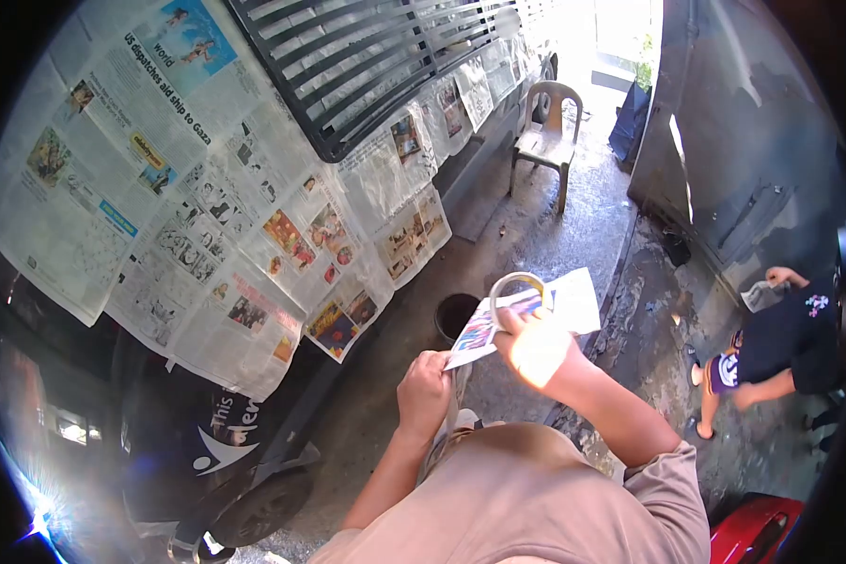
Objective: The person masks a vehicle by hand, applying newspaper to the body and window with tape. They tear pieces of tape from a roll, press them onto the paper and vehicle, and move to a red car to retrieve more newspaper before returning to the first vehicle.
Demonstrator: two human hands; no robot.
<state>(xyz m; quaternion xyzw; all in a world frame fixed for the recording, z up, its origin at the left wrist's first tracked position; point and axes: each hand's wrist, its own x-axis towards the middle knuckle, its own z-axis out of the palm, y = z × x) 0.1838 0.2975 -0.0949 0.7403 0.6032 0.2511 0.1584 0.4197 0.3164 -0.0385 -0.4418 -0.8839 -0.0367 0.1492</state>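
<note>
My right hand (536, 350) is closed around a roll of masking tape (501, 285), its ring standing up above the fingers. Under the roll lies a folded piece of newspaper (575, 299) with a colourful printed side and a paler end. At that paper's lower left corner, my left hand (424, 387) pinches the edge between its fingers. Strong sunlight washes out the back of my right hand. Both hands are in front of my chest, a short way from the newspaper-covered vehicle (207, 216).
A black slatted rack (348, 85) sits over the newspapers. Beyond stands a plastic chair (548, 136); a dark bucket (456, 315) is on the floor behind my hands. At right, another person (771, 338) holds some paper near a metal gate (738, 141). Something red and shiny (752, 531) is at lower right.
</note>
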